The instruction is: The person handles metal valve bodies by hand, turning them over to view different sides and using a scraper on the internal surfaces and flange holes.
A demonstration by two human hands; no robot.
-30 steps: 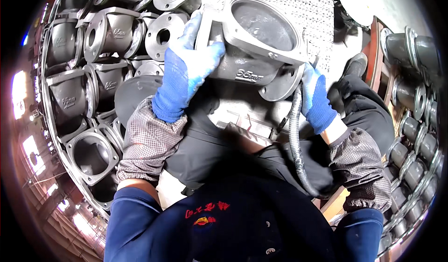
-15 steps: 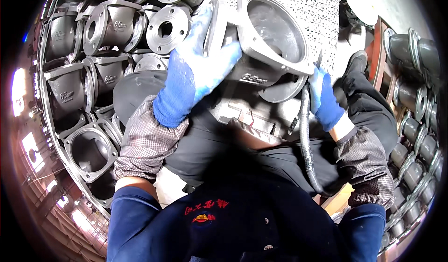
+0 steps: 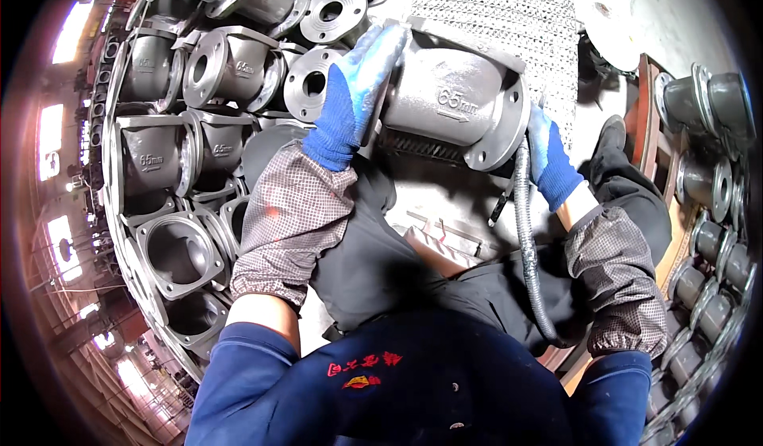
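- The grey flanged casting (image 3: 445,100), the landmark here, sits between the person's two gloved hands, its raised lettering facing the person.
- The left hand (image 3: 354,96) lies along its left flange, fingers stretched upward; whether this grip curls around the rim cannot be told.
- The right hand (image 3: 550,156) is at its right flange; what that grip closes on is hidden.
- The ribbed hose (image 3: 522,223) runs below its right end.
- Similar castings (image 3: 179,255) stand stacked to its left.
- Beyond it lies a patterned pale sheet (image 3: 493,9).
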